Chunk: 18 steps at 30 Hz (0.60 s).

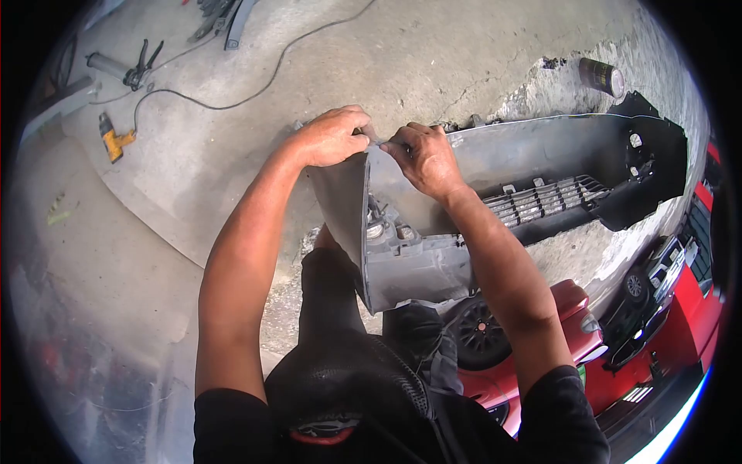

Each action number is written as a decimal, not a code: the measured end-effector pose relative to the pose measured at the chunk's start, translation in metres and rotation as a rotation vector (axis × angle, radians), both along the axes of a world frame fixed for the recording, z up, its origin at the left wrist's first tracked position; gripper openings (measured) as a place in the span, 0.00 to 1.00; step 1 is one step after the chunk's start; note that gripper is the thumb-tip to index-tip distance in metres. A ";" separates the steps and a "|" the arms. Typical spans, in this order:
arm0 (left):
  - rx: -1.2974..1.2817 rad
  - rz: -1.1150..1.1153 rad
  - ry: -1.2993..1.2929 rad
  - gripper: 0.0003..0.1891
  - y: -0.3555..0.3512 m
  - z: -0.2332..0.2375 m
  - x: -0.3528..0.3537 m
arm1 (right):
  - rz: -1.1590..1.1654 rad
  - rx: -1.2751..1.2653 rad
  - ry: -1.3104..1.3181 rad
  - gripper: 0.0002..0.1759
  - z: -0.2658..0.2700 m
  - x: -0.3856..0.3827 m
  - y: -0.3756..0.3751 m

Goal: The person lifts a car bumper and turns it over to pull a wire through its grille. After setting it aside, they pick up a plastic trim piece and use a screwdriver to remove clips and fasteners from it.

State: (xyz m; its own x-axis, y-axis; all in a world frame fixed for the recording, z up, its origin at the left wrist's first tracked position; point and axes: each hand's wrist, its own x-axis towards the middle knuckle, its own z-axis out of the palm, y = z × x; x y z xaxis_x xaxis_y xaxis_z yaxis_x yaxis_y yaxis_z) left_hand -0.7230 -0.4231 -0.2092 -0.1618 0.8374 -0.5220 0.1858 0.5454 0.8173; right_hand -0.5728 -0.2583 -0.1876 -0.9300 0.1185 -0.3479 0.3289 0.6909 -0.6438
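Left hand grip: our left hand has its fingers curled and pressed together over the top corner of the grey plastic car bumper, closed on that rim. The thumb is hidden.
Right hand grip: our right hand pinches the same rim just beside the left, thumb and forefinger tight together. A small pale sliver shows between the two hands, too small for us to tell what it is.
Bumper position: it stands up in front of us, its near end just above our knees in black trousers. The rest runs off to the right over the cracked concrete floor, with the inner side and the slatted grille turned towards us.
Step in hand: we judge that we are working on the rim at this corner, with the hands nearly touching and both clamped on the edge.
Next move calls for: in our judgement, one hand must keep the corner steady while the other works, since the long panel is braced only at our end and could swing or tip.
Around us: a yellow cordless drill and a thin black cable lie well apart to the left. A dark tin can lies beyond the bumper, and a red car stands at the right.
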 end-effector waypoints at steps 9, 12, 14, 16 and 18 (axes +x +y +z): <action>0.006 0.376 0.094 0.11 -0.021 0.010 0.017 | 0.012 0.001 -0.097 0.12 -0.001 -0.021 0.001; -0.038 0.509 0.263 0.11 -0.022 0.014 0.033 | 0.033 0.063 -0.128 0.10 0.007 -0.025 0.002; -0.095 0.554 0.340 0.11 -0.026 0.013 0.041 | 0.066 0.130 -0.138 0.09 0.007 -0.028 -0.001; -0.089 0.586 0.290 0.11 -0.037 0.014 0.044 | 0.093 0.174 -0.182 0.09 0.006 -0.028 0.001; -0.162 0.618 0.323 0.10 -0.050 0.015 0.037 | 0.106 0.250 -0.286 0.09 0.004 -0.033 0.009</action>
State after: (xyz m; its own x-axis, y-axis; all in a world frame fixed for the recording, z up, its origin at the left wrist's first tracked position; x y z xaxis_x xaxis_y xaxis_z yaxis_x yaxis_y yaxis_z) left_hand -0.6861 -0.4733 -0.1944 -0.7491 0.4589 -0.4778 0.0228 0.7387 0.6737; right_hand -0.6060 -0.2489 -0.1834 -0.8113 0.1406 -0.5675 0.3889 0.8546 -0.3442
